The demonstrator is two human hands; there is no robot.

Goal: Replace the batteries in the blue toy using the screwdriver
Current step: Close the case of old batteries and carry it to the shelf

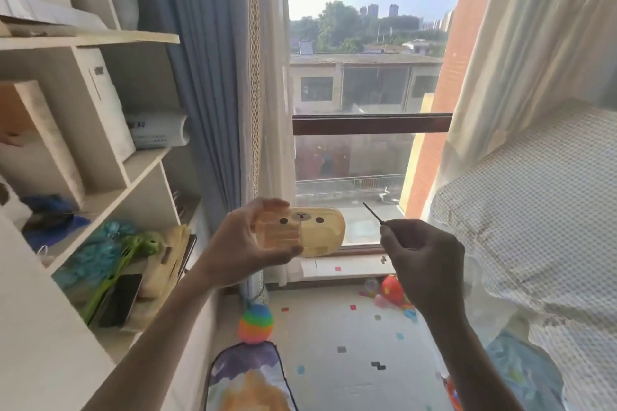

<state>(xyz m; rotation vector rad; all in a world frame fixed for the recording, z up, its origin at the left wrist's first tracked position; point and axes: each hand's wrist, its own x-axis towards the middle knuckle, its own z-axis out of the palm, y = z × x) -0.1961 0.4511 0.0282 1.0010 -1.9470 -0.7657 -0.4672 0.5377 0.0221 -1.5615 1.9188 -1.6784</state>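
Note:
My left hand (243, 243) holds up a translucent yellow-orange plastic case (317, 233) with a bear face printed on it, gripped at its left end in front of the window. My right hand (424, 260) pinches a thin dark screwdriver (372, 213) whose shaft points up and to the left, toward the case but apart from it. No blue toy can be made out in either hand.
White shelves (140, 167) on the left hold boxes, a phone (120, 300), blue and green items. A rainbow ball (255, 324) and small toys (392, 292) lie on the patterned floor mat (350, 344). A netted bed curtain (534, 210) hangs on the right, the window sill (347, 265) lies ahead.

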